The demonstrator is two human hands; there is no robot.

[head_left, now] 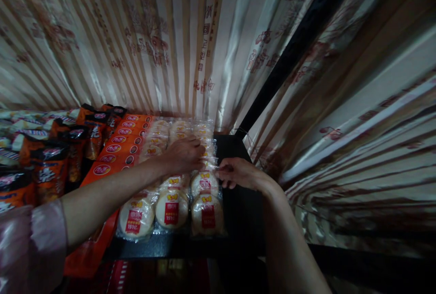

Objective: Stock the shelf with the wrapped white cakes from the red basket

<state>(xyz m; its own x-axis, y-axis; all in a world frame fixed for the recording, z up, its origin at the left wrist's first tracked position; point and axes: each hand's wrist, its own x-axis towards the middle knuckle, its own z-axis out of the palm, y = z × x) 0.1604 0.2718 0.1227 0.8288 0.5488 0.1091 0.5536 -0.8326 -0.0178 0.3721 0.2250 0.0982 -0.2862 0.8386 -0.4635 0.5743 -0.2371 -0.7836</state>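
Note:
Three rows of clear-wrapped round white crackers, each a rice cracker packet point(172, 207) with a red and yellow label, lie overlapping on a black shelf point(143, 248). My left hand point(185, 154) reaches across the middle row, its fingers curled onto a rice cracker packet point(205, 184) in the right row. At that packet's right edge, my right hand point(240, 173) pinches the wrapper between thumb and fingers. The left hand and forearm cover part of the left and middle rows.
Orange flat packs point(112, 148) stand in an overlapping row left of the crackers. Farther left are orange and black snack bags point(49, 164) and white packets point(30, 126). A pleated printed curtain point(163, 35) hangs behind, with a black post point(282, 62) at the shelf's back right corner.

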